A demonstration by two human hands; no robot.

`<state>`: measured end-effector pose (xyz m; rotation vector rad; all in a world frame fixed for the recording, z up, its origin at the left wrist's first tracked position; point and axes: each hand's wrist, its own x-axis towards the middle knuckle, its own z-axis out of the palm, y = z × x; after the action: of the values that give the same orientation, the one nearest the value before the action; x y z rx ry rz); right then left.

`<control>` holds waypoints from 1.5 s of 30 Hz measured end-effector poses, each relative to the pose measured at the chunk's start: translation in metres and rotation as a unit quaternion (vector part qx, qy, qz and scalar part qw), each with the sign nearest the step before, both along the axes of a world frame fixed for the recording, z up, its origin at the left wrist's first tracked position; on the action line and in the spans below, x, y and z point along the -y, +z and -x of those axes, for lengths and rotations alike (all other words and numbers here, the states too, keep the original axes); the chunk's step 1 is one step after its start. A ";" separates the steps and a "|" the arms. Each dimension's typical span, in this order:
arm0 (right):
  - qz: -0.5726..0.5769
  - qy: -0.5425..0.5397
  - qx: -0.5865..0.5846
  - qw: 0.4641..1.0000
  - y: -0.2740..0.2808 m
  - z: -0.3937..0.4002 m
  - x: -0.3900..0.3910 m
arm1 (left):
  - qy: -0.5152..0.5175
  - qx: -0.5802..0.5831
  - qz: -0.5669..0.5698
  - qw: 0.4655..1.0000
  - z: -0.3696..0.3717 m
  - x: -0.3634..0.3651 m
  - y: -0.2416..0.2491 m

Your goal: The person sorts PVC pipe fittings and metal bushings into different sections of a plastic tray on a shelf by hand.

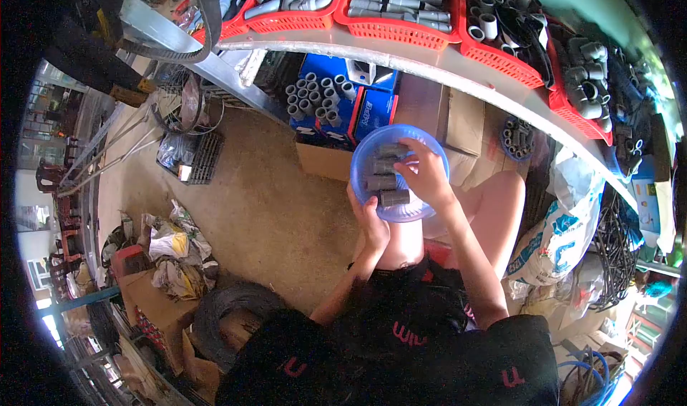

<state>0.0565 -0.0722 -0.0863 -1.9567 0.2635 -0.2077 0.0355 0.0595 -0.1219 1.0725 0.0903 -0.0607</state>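
A round, translucent blue basket (363,204) rests over my knees, with several grey pipe fittings (393,198) lying in a column inside it. My left hand (372,223) grips the basket's lower left rim, thumb on top and fingers hidden beneath. Over the basket's right side, my right hand (427,177) reaches in, its thumb and fingers bent close to the upper fittings. Whether those fingertips hold a fitting cannot be made out.
Red baskets (401,31) of fittings line the shelf (429,54) above. Beneath stand a blue box (376,110) with grey pipe pieces and a cardboard box (461,123). A white sack (554,245) is at right, a black coil (232,306) lower left.
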 end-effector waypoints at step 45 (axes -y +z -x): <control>0.072 0.154 -0.125 0.977 0.030 0.051 0.010 | -0.020 0.014 0.009 1.000 -0.003 0.001 -0.001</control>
<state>0.0055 -0.0823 -0.0559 -2.1384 0.1075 0.2292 0.0384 0.0586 -0.1231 1.0575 0.0437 -0.0823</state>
